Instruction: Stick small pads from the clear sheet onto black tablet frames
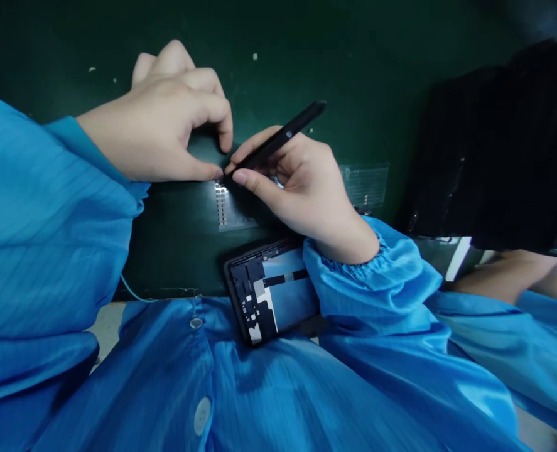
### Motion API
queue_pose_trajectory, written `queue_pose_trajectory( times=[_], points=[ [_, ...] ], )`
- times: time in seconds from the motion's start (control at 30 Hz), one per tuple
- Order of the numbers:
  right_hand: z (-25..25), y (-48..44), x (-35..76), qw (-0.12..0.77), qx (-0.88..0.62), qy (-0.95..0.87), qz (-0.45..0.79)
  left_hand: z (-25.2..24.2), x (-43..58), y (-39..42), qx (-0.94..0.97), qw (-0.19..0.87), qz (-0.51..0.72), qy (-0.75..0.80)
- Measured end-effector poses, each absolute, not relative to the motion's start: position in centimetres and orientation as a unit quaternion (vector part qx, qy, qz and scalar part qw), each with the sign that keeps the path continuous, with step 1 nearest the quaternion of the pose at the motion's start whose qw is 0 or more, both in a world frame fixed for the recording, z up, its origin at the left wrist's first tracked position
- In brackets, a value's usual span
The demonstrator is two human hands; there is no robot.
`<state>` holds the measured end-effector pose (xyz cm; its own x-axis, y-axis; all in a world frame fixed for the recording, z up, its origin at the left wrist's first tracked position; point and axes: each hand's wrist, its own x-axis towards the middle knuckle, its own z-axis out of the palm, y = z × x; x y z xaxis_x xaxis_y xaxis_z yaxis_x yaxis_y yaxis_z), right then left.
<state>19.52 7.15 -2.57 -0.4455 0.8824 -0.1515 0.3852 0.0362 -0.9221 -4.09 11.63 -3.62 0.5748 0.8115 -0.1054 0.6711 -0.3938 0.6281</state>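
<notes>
My right hand grips slim black tweezers, which slant down to the left; their tip is hidden near my fingertips. My left hand hovers low over the table with thumb and forefinger apart, holding nothing that I can see. Its thumb tip is right beside the tweezers' lower end. Under both hands lies a clear plastic sheet with a row of small shiny pieces along its left edge. Close to my body, an opened phone rests tilted, its inner parts and blue-grey battery showing. My right sleeve covers its right end.
Another clear sheet lies behind my right wrist on the dark green table. Small white scraps are scattered farther back. Large black objects stand at the right, with another person's arm below them.
</notes>
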Motion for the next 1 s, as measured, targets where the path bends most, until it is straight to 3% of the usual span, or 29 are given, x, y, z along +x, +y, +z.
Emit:
queue_pose_trajectory(
  times=[0.2, 0.33, 0.43, 0.57, 0.67, 1.0],
  points=[
    [-2.3, 7.6, 19.6, 0.222, -0.443, -0.717, 0.491, -3.1, -4.1, 11.4, 0.837, 0.312, 0.099, 0.438],
    [-1.2, 7.4, 20.2, 0.233, -0.459, -0.658, 0.549, -3.0, -4.0, 11.3, 0.832, 0.313, 0.094, 0.449],
    [-0.2, 3.6, 21.7, 0.298, -0.510, -0.600, 0.539, -3.2, -4.1, 11.4, 0.831, 0.325, 0.102, 0.440],
    [-0.9, -4.5, 22.9, 0.453, -0.615, -0.520, 0.383, -3.5, -4.4, 11.7, 0.824, 0.353, 0.117, 0.427],
    [-2.6, -8.2, 22.4, 0.511, -0.633, -0.496, 0.303, -3.7, -4.4, 11.8, 0.810, 0.363, 0.125, 0.443],
    [-2.6, -8.7, 22.2, 0.449, -0.608, -0.601, 0.259, -4.3, -4.5, 11.8, 0.809, 0.355, 0.142, 0.447]
  ],
)
